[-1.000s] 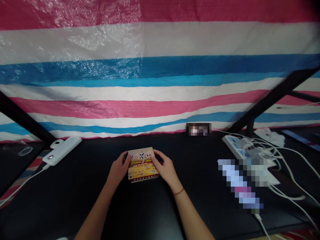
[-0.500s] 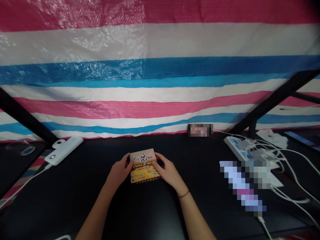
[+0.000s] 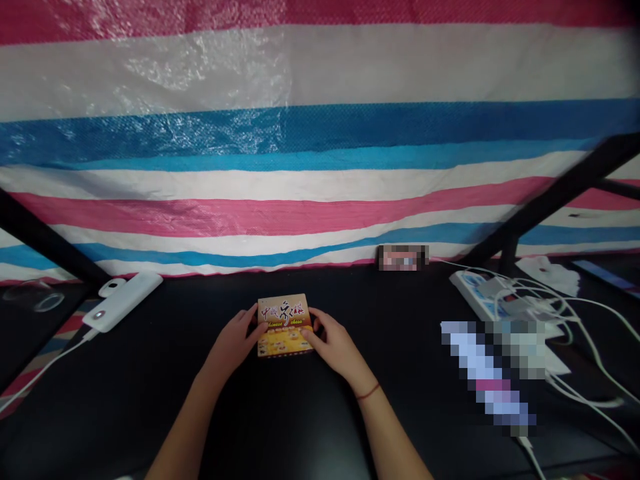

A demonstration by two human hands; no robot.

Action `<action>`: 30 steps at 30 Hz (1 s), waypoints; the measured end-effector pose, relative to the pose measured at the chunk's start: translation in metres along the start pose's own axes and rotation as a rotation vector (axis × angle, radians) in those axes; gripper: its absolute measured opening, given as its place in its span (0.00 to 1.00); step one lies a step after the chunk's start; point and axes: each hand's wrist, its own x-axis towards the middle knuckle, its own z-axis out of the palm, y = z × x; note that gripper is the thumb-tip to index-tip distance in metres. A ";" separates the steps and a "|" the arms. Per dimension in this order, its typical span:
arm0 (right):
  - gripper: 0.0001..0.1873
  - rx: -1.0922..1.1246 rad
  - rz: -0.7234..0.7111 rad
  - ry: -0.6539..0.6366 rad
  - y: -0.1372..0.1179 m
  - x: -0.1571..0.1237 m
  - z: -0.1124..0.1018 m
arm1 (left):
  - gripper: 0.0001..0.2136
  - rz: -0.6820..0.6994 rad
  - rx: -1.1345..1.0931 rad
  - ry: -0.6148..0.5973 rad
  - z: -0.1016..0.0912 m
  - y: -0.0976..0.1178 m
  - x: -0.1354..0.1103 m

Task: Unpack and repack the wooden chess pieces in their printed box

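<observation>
A small yellow and red Chinese chess box (image 3: 283,325) lies on the black table (image 3: 200,373) in front of me. My left hand (image 3: 235,343) grips its left side, thumb on the lid. My right hand (image 3: 336,345) grips its right side, fingers curled over the lid's edge. A red string is tied round my right wrist.
A white power bank (image 3: 123,302) with a cable lies at the left. A white power strip (image 3: 487,300) with several white cables sits at the right, near a blurred-out object (image 3: 493,370). A striped pink, white and blue tarp (image 3: 300,167) hangs behind the table, with black frame bars on both sides.
Both hands have shifted slightly on the box, my fingers moving further over the lid. The box has stayed at about the same spot on the table.
</observation>
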 end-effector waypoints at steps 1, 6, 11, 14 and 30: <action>0.21 -0.044 -0.005 0.022 -0.003 0.000 0.002 | 0.27 0.005 -0.007 0.012 0.001 -0.001 0.001; 0.20 -0.214 0.011 0.050 -0.014 -0.004 0.012 | 0.23 0.043 -0.009 0.097 0.004 -0.006 0.001; 0.15 -0.197 -0.007 0.088 -0.005 0.006 0.013 | 0.17 0.070 0.160 0.171 -0.004 -0.018 0.006; 0.14 -0.317 -0.047 0.101 0.005 0.021 0.011 | 0.15 0.004 0.309 0.252 -0.007 -0.027 0.016; 0.12 -0.330 -0.006 0.184 0.021 0.041 0.007 | 0.15 -0.028 0.440 0.303 -0.003 -0.030 0.025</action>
